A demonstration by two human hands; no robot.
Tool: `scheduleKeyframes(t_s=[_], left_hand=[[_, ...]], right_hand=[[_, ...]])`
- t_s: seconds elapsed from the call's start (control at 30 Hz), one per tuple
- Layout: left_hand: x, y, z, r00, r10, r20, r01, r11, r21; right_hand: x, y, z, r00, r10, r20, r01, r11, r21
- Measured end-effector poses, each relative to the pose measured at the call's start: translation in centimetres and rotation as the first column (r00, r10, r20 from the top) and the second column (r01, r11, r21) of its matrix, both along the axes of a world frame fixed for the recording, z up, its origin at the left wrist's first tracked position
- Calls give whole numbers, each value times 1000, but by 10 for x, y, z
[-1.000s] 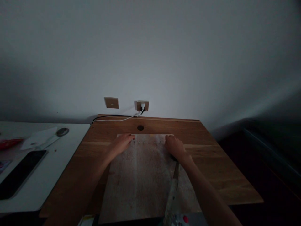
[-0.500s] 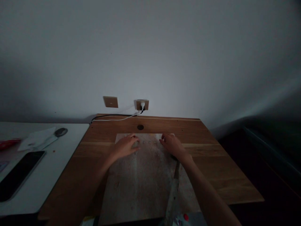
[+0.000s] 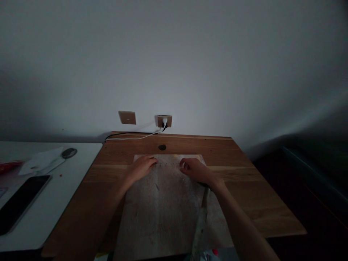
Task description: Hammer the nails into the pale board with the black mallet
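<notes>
A pale wooden board [image 3: 163, 217] lies on the desk in front of me. Several small nail-like bits [image 3: 166, 164] stand in a row near its far edge. At the left end of this row is my left hand [image 3: 143, 168], its fingers and thumb drawn together at the tips. My right hand [image 3: 194, 169] is by the right end, fingers curled toward the thumb in a pinch. Whatever either hand pinches is too small and dark to make out. A hammer-like tool [image 3: 200, 224] lies along the board's right side, its dark head partly hidden under my right wrist.
The brown wooden desk [image 3: 252, 203] meets the wall, where a socket [image 3: 164, 121] holds plugs and cables. To the left, a white table [image 3: 67, 188] bears a black phone [image 3: 23, 201], papers and a dark round-ended object [image 3: 69, 153]. Behind the board is a round cable hole [image 3: 162, 147].
My left hand has moved slightly left and away from me, its spread thumb and fingers now closed together. My right hand has shifted a little left with its fingers curled more.
</notes>
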State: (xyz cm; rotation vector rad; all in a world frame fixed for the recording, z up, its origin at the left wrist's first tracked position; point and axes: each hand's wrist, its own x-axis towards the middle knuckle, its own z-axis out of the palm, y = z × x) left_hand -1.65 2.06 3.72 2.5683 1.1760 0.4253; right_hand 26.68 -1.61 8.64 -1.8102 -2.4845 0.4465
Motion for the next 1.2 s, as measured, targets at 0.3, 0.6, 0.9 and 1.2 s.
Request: scheduleKeyframes(t_s=[0.3, 0.6, 0.9, 1.2], left_hand=[[0, 3, 17, 999, 47, 7, -47, 997, 56], [15, -8, 3, 998, 5, 56, -5, 1000, 6], [20, 4, -7, 998, -70, -7, 70, 997, 39], [31, 6, 4, 988, -20, -156, 52, 977, 205]], right_hand=[[-26, 6, -18, 979, -102, 175, 97, 995, 38], [-21, 5, -22, 989, -82, 126, 72, 994, 83], [-8, 5, 2, 983, 135, -120, -136, 991, 2], [-50, 14, -23, 999, -33, 34, 32, 999, 38]])
